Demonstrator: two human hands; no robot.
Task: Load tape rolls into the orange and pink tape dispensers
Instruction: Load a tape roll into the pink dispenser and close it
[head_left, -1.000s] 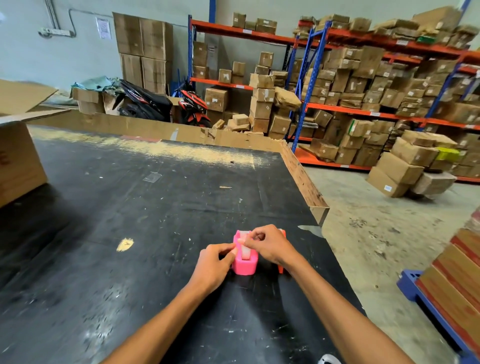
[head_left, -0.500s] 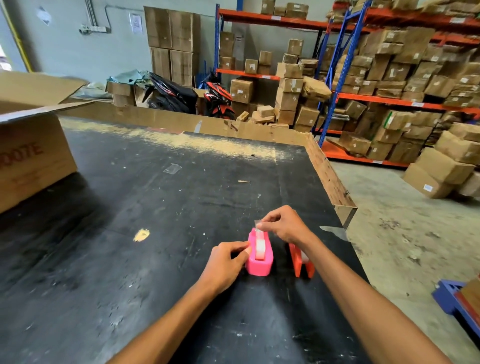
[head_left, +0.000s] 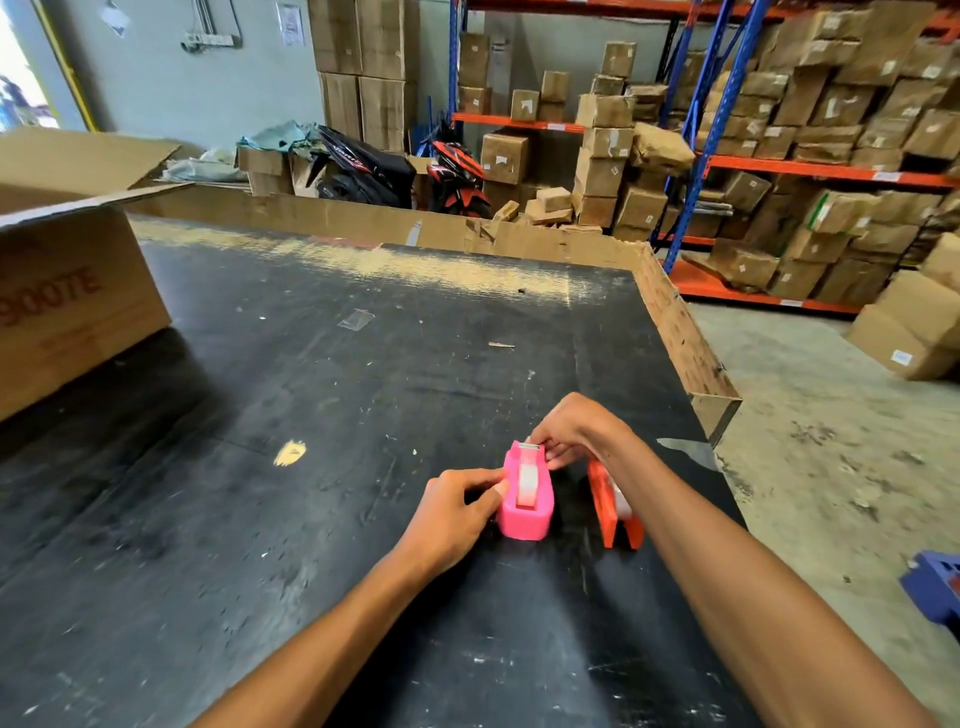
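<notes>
While boxed shelves (head_left: 810, 171) loom, dispensers (head_left: 524, 499) occupy the scuffed black table (head_left: 260, 519).

A warehouse: steel racking (head_left: 696, 104) stacked with cardboard boxes (head_left: 810, 98), concrete floor (head_left: 810, 441), scuffed black packing table (head_left: 311, 415).

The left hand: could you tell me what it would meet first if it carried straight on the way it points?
The left hand points right; its fingertips already touch the pink dispenser. Beyond that stands the orange dispenser, though depth is unclear.
</notes>
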